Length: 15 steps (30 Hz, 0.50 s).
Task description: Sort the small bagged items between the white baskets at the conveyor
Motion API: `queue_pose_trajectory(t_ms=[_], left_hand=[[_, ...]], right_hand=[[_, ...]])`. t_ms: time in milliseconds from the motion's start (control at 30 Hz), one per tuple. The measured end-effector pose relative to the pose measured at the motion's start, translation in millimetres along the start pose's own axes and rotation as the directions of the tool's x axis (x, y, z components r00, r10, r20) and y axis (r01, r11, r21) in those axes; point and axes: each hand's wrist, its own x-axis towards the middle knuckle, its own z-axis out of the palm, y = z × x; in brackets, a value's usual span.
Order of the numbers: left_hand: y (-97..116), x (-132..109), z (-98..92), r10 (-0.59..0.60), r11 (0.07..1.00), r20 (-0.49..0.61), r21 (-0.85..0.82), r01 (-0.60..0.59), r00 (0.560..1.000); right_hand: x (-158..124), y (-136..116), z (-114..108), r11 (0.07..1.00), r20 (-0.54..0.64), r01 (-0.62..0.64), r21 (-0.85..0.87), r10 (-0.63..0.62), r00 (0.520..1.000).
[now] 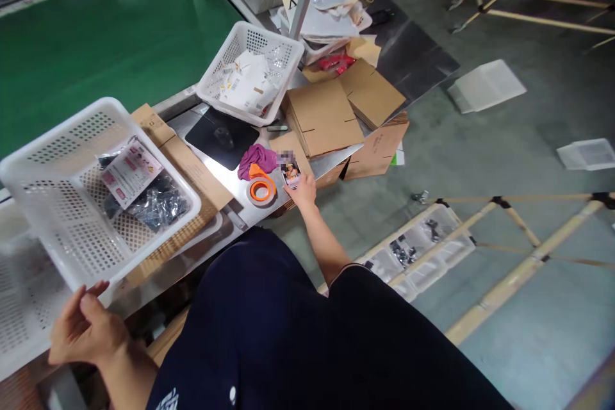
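Note:
My right hand point(305, 192) has its fingers on the near edge of a smartphone point(291, 174) with a picture on its screen, at the edge of the metal table. Left of the phone lie a crumpled purple cloth point(257, 159) and a tape roll with an orange ring point(260, 190). At lower left, my left hand point(89, 327) is open, fingers loosely bent, with nothing seen in it. It is by the near corner of a white perforated basket point(103, 256); whether they touch I cannot tell. In this basket lie dark plastic-wrapped packets point(161, 202) and a printed sheet point(131, 173).
A second white basket point(283, 45) holds paper labels. Beside it lie a black mouse pad point(202, 131) with a mouse and stacked flat cardboard point(329, 118). Behind runs a green conveyor belt point(110, 45). A rack with clear bins point(432, 240) stands on the right.

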Motion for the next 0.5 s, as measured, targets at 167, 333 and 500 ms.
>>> queue_pose_trajectory(t_ms=[167,333,500], left_hand=[[1.7,-1.7,1.3,0.029,0.999,-0.002,0.022,-0.029,1.000],[7.9,-1.2,-7.4,0.075,0.997,-0.037,0.033,-0.074,0.997],[26.4,12.9,1.1,0.137,0.990,-0.062,-0.018,-0.138,0.989]], right_hand=[[7.9,-14.5,-9.5,0.996,0.044,-0.066,0.066,0.063,0.997],[-10.6,-35.4,-31.4,0.986,-0.037,-0.018,0.166,0.024,0.999],[-38.4,-89.9,-69.5,0.911,-0.336,0.242,0.332,-0.125,0.933]])
